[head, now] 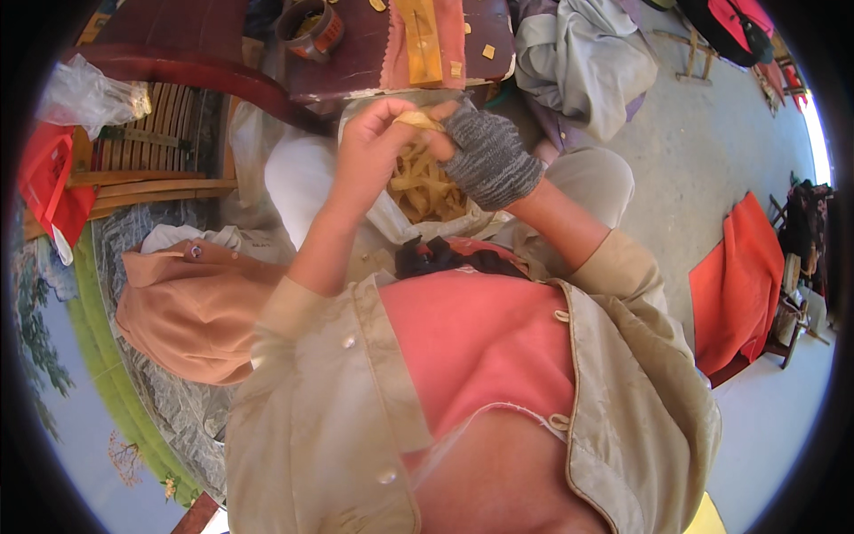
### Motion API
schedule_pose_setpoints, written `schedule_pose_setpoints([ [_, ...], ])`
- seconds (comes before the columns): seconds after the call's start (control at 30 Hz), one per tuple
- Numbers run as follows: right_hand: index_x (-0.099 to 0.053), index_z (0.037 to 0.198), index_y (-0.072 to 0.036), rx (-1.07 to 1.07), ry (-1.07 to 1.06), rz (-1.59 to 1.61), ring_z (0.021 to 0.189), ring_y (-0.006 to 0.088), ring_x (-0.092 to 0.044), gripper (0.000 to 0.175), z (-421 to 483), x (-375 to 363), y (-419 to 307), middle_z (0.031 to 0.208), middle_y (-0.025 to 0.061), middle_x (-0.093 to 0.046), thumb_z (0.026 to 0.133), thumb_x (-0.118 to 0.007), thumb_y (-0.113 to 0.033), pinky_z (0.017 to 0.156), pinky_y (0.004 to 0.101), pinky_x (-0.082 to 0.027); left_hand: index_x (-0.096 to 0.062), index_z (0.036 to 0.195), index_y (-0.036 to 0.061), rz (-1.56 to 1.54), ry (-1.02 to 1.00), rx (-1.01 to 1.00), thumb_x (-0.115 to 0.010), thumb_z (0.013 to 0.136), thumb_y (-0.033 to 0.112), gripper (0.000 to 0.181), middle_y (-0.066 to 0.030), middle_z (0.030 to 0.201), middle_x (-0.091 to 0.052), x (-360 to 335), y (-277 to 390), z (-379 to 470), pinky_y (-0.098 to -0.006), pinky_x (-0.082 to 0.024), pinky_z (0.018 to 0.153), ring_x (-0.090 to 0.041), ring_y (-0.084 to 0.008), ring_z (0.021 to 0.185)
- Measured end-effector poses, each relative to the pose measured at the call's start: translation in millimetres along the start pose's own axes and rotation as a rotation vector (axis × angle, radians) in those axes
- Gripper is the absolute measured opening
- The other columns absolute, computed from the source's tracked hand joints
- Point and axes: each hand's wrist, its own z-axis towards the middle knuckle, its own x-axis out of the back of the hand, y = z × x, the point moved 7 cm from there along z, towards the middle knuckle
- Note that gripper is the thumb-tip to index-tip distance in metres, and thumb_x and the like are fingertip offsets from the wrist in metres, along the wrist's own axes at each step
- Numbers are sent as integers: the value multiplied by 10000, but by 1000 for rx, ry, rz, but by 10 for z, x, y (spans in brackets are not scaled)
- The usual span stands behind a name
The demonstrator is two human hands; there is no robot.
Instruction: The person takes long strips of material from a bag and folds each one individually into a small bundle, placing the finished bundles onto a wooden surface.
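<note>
Before my chest, my left hand point(379, 137) pinches a pale yellow, curled strip of material point(419, 121) between thumb and fingers. Opposite it, my right hand point(490, 152), in a grey knitted fingerless glove, grips the strip's other end. Below both hands, a plastic-lined container point(399, 225) between my knees holds many similar yellow-brown strips point(427, 183). Beyond my fingertips lies a flat yellow wooden piece point(421, 47) on a pink cloth point(456, 40), on a dark red table point(363, 60). What the strips are made of, I cannot tell.
A tin point(310, 30) stands on the table at the back left, and small yellow scraps point(489, 51) lie at its right. Grey cloth point(577, 63) hangs beyond my right knee. A slatted bamboo chair point(143, 133) and a brown garment point(193, 300) are at the left; red cloth point(737, 287) is far right.
</note>
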Motion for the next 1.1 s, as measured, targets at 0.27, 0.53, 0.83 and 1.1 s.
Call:
schedule_pose_setpoints([
  [0.27,-616,904,-37,-96,-54,404,707,172,-555,165,81,107,18,781,70,-602,826,-611,-182,671,289,-451,-523,937,13,-46,189,-91,-532,833,-51,122,-20,839,-584,-63,120,29,-211,-450,755,-573,-100,808],
  [0.53,-589,819,-26,-403,-147,883,579,83,-509,179,95,-43,133,661,29,-564,813,-638,-198,527,220,-414,-570,973,-20,72,249,-52,-591,848,7,129,-42,880,-610,100,-4,-23,-214,-467,710,-583,-104,763],
  [0.83,-567,839,-109,-754,-67,1026,546,79,-486,267,14,-157,569,635,-25,-506,817,-619,-370,500,229,-404,-605,979,-36,65,193,-160,-611,826,-11,155,-67,867,-635,-131,177,-38,-220,-480,695,-593,-108,745],
  [1.1,-556,813,-166,-695,-54,1097,532,85,-481,151,-23,90,620,653,-60,-504,825,-626,-298,476,236,-423,-642,916,-13,280,296,-238,-629,802,-21,115,-43,860,-633,105,393,-33,-226,-477,695,-585,-101,750],
])
